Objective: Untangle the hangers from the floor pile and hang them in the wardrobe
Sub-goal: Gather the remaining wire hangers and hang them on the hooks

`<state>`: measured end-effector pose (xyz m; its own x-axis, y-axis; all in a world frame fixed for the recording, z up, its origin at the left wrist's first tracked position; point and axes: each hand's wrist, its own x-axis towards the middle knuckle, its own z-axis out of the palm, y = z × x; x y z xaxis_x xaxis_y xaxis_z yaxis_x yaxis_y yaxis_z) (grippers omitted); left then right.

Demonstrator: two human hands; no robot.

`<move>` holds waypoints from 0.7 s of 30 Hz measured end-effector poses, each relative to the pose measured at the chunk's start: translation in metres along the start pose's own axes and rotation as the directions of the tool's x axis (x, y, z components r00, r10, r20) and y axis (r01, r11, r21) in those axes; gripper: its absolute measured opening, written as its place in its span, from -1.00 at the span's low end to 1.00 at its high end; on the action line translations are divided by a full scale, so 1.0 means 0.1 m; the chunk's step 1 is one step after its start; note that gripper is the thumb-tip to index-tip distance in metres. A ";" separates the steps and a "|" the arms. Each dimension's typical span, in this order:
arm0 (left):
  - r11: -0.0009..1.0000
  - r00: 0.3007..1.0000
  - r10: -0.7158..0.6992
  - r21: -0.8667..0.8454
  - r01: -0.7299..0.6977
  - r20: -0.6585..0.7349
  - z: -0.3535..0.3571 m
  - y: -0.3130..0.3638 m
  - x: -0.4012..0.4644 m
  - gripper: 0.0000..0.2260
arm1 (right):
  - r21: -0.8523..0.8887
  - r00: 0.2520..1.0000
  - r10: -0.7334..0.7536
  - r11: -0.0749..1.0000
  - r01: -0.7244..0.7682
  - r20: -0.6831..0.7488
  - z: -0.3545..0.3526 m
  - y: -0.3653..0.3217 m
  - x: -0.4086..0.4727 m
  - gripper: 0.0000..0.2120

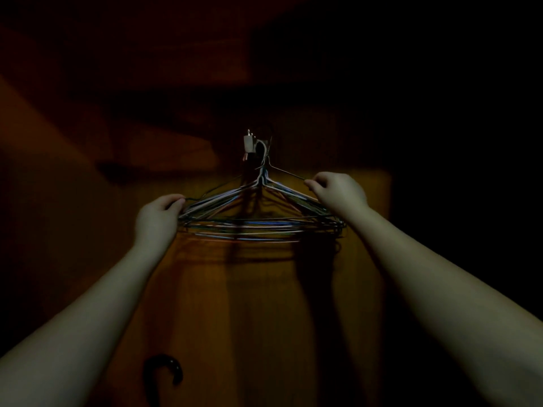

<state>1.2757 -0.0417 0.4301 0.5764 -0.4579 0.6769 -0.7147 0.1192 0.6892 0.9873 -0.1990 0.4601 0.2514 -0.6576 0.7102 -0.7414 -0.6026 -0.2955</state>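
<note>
Both hands up at a bundle of wire hangers, arms stretched fwd into a dark wooden wardrobe. Left hand grips the left corner of the bundle, fingers curled round the wires where the sloped arms meet the bottom bars. Right hand pinches one thin dark wire on the right shoulder, thumb + fingertips closed on it; that wire sits lifted a bit above the rest of the stack.

Hangers: many, stacked flat against each other, mixed colours (white, blue, pinkish, dark), hooks bunched together at top centre. Hooks go over a small metal fitting on the back panel; can't tell the exact mount type, too dark. White plastic piece just left of the hooks, touching or nearly so; reddish bits hang below it.

Surroundings: orange-brown wood panel behind the hangers, lit only in the middle; bundle + arms throw shadows down it. Dark curved handle, cane/umbrella type, low left against the panel, well apart from the hangers. Upper area and right side nearly black, only faint wood edges visible.

In the way: hooks crowd one fitting, wires overlap tightly at both corners, bottom bars fan out slightly.
</note>
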 end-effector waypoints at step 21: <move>0.988 0.986 0.074 0.146 -0.051 -0.152 0.18 -0.64 -0.04 -0.80 | 0.030 0.997 -0.077 0.997 0.077 -0.003 0.39 0.00 -0.12 -0.75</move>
<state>1.3119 -0.0631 0.3787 0.5757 -0.3087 0.7572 -0.7936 0.0124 0.6084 1.0089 -0.2092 0.4268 0.3060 -0.6082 0.7325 -0.7009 -0.6646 -0.2590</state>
